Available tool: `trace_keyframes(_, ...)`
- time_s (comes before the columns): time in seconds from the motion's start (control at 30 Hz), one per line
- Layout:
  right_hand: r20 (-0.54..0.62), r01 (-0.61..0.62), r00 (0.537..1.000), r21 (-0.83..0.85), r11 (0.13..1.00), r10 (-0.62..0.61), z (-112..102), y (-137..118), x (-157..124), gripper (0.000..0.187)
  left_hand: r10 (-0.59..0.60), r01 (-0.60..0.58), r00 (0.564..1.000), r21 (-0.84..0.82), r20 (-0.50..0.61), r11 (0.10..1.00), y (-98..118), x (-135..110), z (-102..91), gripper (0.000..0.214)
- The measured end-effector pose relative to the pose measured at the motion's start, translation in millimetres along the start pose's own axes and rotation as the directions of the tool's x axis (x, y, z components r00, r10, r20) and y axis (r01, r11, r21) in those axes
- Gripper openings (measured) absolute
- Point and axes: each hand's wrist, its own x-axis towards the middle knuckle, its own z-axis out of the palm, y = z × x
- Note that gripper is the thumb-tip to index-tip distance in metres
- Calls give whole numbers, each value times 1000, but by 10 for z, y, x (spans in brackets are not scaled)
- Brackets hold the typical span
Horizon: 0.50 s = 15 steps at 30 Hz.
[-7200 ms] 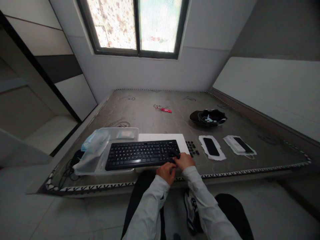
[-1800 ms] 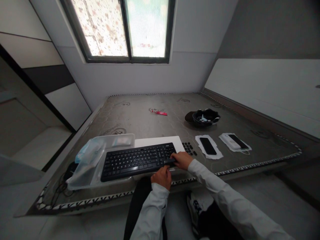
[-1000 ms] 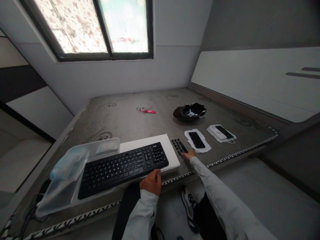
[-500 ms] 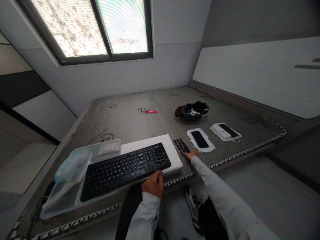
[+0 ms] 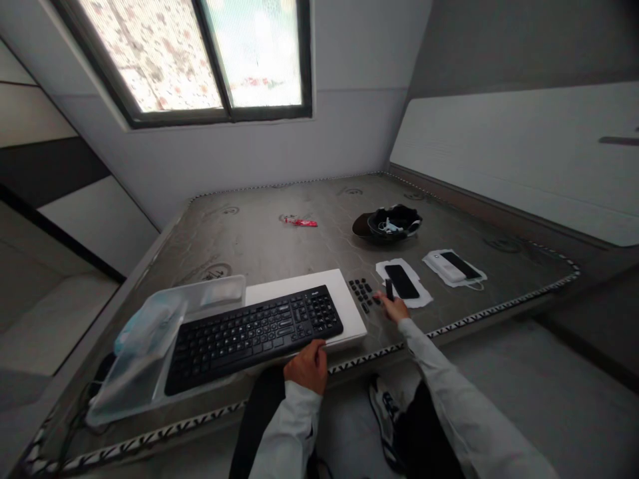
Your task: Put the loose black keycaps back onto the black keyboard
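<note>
A black keyboard (image 5: 254, 337) lies slanted across a white box (image 5: 348, 303) and a clear plastic container (image 5: 144, 379). My left hand (image 5: 305, 367) is closed in a fist at the keyboard's front edge, near the box's front side; whether its curled fingers hold anything is hidden. To the right of the box, several loose black keycaps (image 5: 360, 291) lie in rows on the covered mattress. My right hand (image 5: 393, 307) is just right of these keycaps, its fingers closed on a long black keycap (image 5: 389, 289) that stands up from the grip.
A phone (image 5: 402, 281) lies on a white wrapper behind my right hand. Farther right, a white device and a dark phone (image 5: 459, 265) share another wrapper. A dark cap (image 5: 389, 224) and a red packet (image 5: 304, 223) lie farther back. The mattress's piped front edge (image 5: 439, 330) runs below.
My right hand has lifted the long black keycap from beside the rows and moved slightly right, towards the nearer phone. My left hand stays at the keyboard's edge. The view has shifted slightly.
</note>
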Motion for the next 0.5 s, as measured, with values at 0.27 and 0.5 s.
trace_keyframes(0.27,-35,54,998,911,409,-55,-92,-662,-677,40,53,-52,981,11,-186,999,47,-16,-79,26)
trace_keyframes(0.5,35,6,994,925,380,-100,543,-1290,-946,45,89,-58,922,93,-377,994,125,214,-161,27)
